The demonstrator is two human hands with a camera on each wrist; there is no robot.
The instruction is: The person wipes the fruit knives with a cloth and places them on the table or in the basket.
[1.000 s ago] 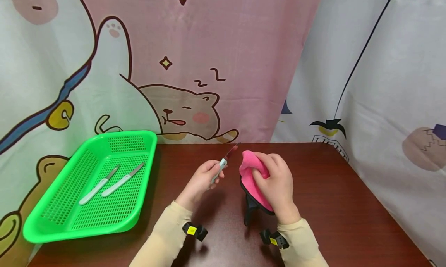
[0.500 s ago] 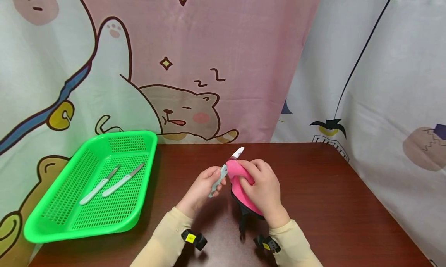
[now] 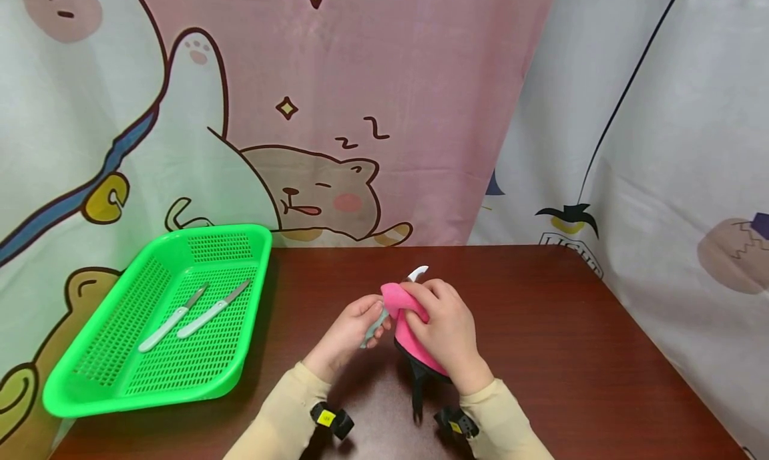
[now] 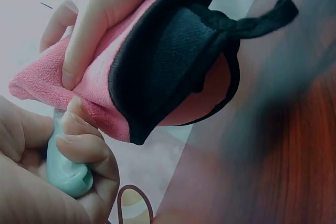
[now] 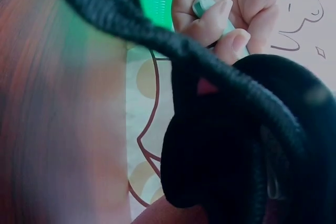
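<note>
Pale green, smooth and slightly glossy, the handle of a small knife with a short silvery blade lies in the left hand, fingers and thumb curled round it. The knife's long axis slants away from the person and towards their right: its butt sits low in the left palm, and its bright tip shows beyond the right hand. Between handle and tip, the blade is wrapped by a soft pink terry cloth with black edging, which the right hand pinches in a fold, just beside the left fingertips.

The head view shows the blade's tip, hidden in both wrist views. The left wrist view reveals the handle's rounded, notched butt and the cloth's dark backing with a black fabric strap; the right wrist view is largely filled by that black material.

Well to the left of the left hand, a bright green perforated plastic basket holds two white-handled knives on the reddish-brown wooden surface.
</note>
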